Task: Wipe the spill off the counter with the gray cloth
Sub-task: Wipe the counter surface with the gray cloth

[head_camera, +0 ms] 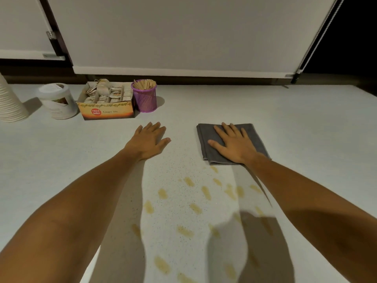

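A folded gray cloth (pixel 206 135) lies flat on the speckled white counter (pixel 306 123), right of centre. My right hand (pixel 234 146) rests palm down on top of it with the fingers spread. My left hand (pixel 148 140) lies flat on the bare counter to the left, fingers apart, holding nothing. The spill (pixel 206 192) is a scatter of yellowish drops and streaks on the counter between my forearms, running from just below the cloth toward the near edge.
At the back left stand a purple mesh cup of wooden sticks (pixel 144 97), an open ginger tea box (pixel 107 103), a white lidded tub (pixel 57 101) and a stack of paper cups (pixel 9 103). A white roller blind (pixel 183 37) hangs behind the counter.
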`<state>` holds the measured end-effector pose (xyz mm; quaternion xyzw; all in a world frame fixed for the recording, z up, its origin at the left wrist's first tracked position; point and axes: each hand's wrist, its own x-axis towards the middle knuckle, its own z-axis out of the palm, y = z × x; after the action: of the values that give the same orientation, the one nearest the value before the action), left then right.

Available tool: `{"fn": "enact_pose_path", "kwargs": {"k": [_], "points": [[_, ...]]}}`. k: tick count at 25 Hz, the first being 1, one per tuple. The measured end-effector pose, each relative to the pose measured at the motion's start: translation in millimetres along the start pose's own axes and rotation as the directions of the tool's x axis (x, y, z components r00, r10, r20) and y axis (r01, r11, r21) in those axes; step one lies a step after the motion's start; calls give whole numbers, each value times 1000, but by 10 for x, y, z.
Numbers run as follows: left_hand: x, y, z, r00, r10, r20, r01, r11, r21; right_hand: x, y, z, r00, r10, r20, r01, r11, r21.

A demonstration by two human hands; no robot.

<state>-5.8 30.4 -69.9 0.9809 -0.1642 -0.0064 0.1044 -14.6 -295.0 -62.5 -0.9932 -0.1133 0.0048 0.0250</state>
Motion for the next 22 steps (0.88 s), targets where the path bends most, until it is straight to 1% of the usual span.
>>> {"fn": "enact_pose_path", "kwargs": {"k": [3,6,8,10,12,16,18,20,22], "points": [[-139,28,1,1000,9,7,-9,1000,-9,-505,-113,12,999,33,0,-33,999,10],[-338,56,15,999,-31,21,32,999,-9,-916,-212,11,998,60,14,-60,998,15],[-522,82,10,998,-48,52,48,999,0,-1165,-259,-4,999,50,21,-50,999,15],[-725,97,-1,996,-38,78,37,999,9,-1423,-275,-13,1000,24,11,-24,999,27],[-932,116,-11,997,-42,72,41,999,13,-1688,-272,-23,1000,-8,-1,8,999,34],[-1321,217,-18,995,-93,42,94,995,-29,-2247,-261,-11,995,-96,-9,97,995,39],[-1513,298,-29,992,-114,51,117,992,-51,-2572,-236,-18,990,-139,-26,140,987,76],[-1708,310,-66,983,-171,61,177,977,-116,-2882,-210,-29,983,-180,-39,183,975,128],[-1920,210,-112,969,-241,59,247,959,-138,-3163,-210,-56,973,-229,-23,230,965,125]]}}
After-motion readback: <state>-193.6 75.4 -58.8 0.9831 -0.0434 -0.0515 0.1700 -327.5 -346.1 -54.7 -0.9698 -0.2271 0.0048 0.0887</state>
